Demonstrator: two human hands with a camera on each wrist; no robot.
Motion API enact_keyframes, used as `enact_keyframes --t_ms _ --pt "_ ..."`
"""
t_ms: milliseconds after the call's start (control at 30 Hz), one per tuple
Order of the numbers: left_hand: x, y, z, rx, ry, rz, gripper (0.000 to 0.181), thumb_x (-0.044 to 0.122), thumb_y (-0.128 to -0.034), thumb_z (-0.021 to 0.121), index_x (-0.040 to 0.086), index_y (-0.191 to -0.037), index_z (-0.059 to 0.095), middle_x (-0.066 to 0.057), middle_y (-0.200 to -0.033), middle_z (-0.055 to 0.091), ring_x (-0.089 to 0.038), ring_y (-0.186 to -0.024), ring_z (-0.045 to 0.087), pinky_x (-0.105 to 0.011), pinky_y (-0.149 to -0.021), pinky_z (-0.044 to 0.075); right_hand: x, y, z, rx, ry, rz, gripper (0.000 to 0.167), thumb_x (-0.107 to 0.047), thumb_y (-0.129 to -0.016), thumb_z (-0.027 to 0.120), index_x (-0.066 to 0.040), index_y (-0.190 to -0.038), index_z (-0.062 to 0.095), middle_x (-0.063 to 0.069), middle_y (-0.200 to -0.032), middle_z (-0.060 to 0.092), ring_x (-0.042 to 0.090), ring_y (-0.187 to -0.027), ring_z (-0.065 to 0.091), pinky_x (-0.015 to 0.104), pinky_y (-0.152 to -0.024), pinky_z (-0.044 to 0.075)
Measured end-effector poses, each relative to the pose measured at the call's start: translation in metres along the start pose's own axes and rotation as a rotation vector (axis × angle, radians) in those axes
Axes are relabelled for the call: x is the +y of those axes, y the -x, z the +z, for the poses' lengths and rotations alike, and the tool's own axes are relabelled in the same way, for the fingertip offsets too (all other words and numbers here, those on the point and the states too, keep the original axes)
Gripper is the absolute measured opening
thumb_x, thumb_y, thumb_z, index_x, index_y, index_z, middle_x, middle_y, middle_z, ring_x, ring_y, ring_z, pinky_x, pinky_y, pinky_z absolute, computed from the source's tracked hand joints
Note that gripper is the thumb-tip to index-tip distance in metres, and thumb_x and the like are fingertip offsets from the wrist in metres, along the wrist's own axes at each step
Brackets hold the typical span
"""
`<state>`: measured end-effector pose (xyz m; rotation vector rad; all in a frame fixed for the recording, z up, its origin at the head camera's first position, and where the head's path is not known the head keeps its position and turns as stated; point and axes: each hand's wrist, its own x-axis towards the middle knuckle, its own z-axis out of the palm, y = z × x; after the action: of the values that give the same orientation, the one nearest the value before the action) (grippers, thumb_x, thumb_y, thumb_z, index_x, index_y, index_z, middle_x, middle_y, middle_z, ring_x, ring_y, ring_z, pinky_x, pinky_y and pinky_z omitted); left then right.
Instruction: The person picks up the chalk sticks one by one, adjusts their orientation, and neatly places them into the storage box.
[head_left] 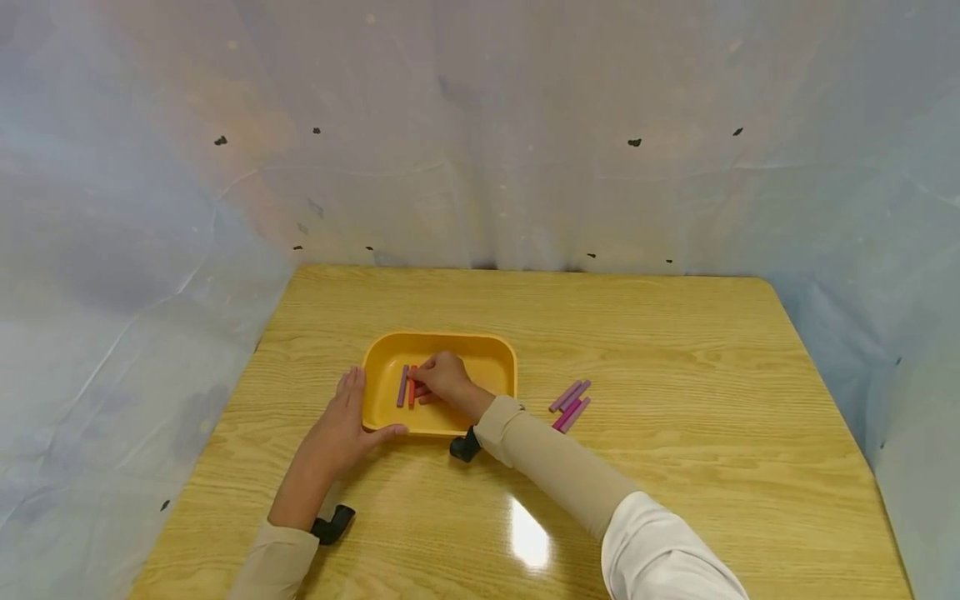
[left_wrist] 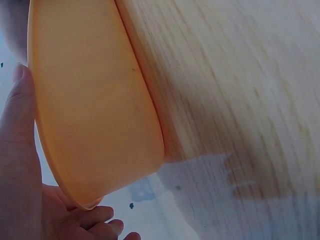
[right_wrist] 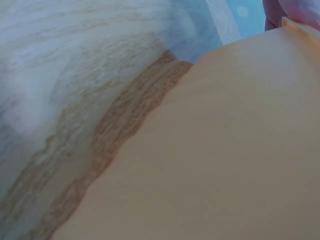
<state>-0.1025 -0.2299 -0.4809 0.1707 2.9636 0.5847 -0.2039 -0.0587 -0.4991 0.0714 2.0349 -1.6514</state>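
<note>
A shallow yellow-orange tray (head_left: 442, 336) stands on the table. Inside, toward its left end, lie a purple stick (head_left: 402, 387) and, beside it, an orange-red stick (head_left: 412, 393). My right hand (head_left: 444, 377) reaches over the front rim and pinches the orange-red stick near its far end. Around the tray's front left corner rests my left hand (head_left: 337, 429), fingers along the left side and thumb along the front rim. The left wrist view shows the tray's outer wall (left_wrist: 95, 100) with the thumb at its rim. Only tray wall (right_wrist: 225, 140) fills most of the right wrist view; the stick is hidden there.
Right of the tray, several purple sticks (head_left: 565, 396) and a magenta stick (head_left: 567, 414) lie together on the wooden table (head_left: 697, 400). Pale plastic sheeting (head_left: 480, 142) hangs behind the table and along both sides. Dark wrist cameras (head_left: 466, 446) sit under both wrists.
</note>
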Motion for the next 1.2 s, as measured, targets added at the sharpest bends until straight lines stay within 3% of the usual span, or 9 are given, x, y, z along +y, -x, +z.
enact_keyframes --t_ms 567,1067,1200 --pt "-0.0022 0.0 0.0031 0.003 -0.006 0.002 0.122 0.078 -0.0715 0.049 -0.002 -0.147 -0.003 -0.022 -0.153 0.001 -0.035 -0.139 0.005 -0.054 -0.107 0.019 0.0007 0.0 0.0003 -0.002 0.003 0.011 0.016 -0.016 -0.084 0.07 -0.001 -0.08 0.067 0.011 -0.067 0.066 0.018 -0.056 0.066 0.031 -0.052 0.055" --pt "-0.0005 0.0014 0.0006 0.009 -0.001 0.008 0.121 0.077 -0.0724 0.05 -0.003 -0.147 -0.001 -0.023 -0.152 0.003 -0.035 -0.139 0.005 -0.053 -0.107 0.019 0.0024 -0.0033 0.0012 0.003 0.01 0.012 0.018 -0.016 -0.087 0.067 0.002 -0.082 0.067 0.016 -0.073 0.068 0.026 -0.063 0.068 0.036 -0.056 0.056" --pt "-0.0031 -0.0004 0.0018 -0.002 -0.01 -0.002 0.121 0.078 -0.0723 0.048 -0.002 -0.147 -0.003 -0.022 -0.153 0.001 -0.034 -0.14 0.004 -0.052 -0.108 0.018 0.0013 -0.0001 -0.0011 -0.019 -0.011 -0.024 0.021 -0.016 -0.088 0.065 0.005 -0.084 0.067 0.017 -0.073 0.067 0.027 -0.062 0.068 0.037 -0.057 0.056"
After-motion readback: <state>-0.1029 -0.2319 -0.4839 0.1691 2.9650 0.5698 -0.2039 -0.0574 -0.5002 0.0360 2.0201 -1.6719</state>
